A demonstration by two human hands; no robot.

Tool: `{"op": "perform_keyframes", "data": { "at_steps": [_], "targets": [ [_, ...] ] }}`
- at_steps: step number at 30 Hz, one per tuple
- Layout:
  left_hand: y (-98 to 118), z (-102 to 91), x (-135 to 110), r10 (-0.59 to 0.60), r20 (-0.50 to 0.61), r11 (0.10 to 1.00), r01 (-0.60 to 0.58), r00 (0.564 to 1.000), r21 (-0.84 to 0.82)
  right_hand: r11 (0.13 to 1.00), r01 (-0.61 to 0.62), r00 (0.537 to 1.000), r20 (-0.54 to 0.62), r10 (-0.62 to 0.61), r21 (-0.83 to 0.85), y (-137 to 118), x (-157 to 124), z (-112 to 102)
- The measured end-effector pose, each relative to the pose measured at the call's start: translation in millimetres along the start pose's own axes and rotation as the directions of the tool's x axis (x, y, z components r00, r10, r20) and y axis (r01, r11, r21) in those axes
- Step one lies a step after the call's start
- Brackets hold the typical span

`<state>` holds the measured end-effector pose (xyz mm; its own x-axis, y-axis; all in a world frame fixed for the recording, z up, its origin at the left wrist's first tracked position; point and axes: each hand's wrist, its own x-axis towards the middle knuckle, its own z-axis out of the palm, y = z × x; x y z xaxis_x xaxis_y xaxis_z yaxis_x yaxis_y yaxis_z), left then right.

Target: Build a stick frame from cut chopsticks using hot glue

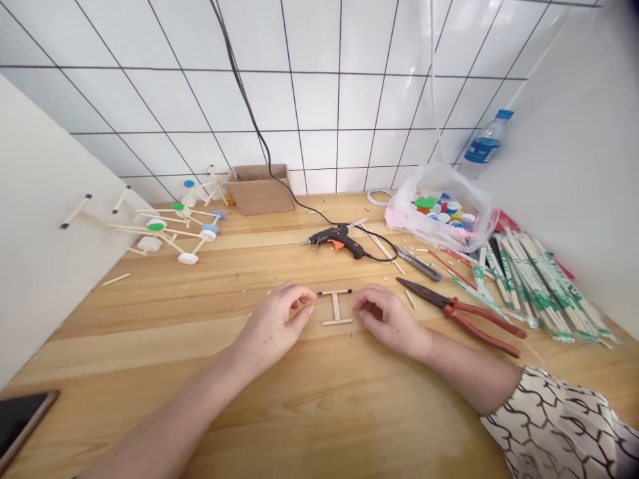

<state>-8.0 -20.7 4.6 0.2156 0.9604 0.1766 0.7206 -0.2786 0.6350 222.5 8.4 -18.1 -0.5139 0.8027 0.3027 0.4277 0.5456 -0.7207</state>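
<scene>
I see the stick frame (335, 307) flat on the table (319, 399), its middle stick pointing away from me, crossbars lying left-right, between the left hand (279, 322) and right hand (388, 320), both half-curled, gripping nothing.

The right arm wears a white sleeve (564, 426) — webbed with thin black lines — the left forearm (174, 412) is bare.

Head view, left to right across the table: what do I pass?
Dark phone → stick-and-cap models → left hand → I-shaped stick piece → right hand → wrapped chopstick packs. Left out because they overlap others: glue gun, pliers, cap bag.
</scene>
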Motion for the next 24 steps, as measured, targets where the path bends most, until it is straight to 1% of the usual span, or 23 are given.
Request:
{"op": "perform_keyframes", "data": {
  "at_steps": [2, 7, 11, 16, 20, 24],
  "targets": [
    [-3.2, -7.5, -1.7, -0.019, 0.018, 0.999, 0.018, 1.000, 0.045, 1.000, -0.020, 1.000, 0.001, 0.020, 0.018, 0.4, 0.9, -0.7],
    [-9.5, -21.5, -12.8, -0.098, -0.053, 0.988, 0.104, 0.994, 0.117, 0.997, -0.060, 0.998, 0.000, 0.060, 0.043, 1.5, 3.0, -3.2],
    [-14.5, -24.2, -23.3, -0.123, -0.108, 0.979, 0.139, 0.986, 0.150, 0.994, -0.089, 0.996, -0.006, 0.089, 0.060, 2.7, 3.6, -3.8],
    [-17.2, -28.3, -30.8, -0.137, -0.133, 0.959, 0.165, 0.982, 0.229, 0.991, -0.113, 0.994, 0.000, 0.113, 0.076, 2.1, 4.6, -4.0],
    [-20.5, -28.5, -34.7, -0.183, -0.149, 0.935, 0.219, 0.972, 0.279, 0.989, -0.122, 0.993, 0.008, 0.122, 0.079, 2.1, 5.5, -3.8],
    [-28.8, -27.8, -38.6, -0.245, -0.152, 0.913, 0.281, 0.957, 0.295, 0.988, -0.135, 0.991, 0.020, 0.134, 0.075, 2.4, 6.0, -4.3]
  ]
}}
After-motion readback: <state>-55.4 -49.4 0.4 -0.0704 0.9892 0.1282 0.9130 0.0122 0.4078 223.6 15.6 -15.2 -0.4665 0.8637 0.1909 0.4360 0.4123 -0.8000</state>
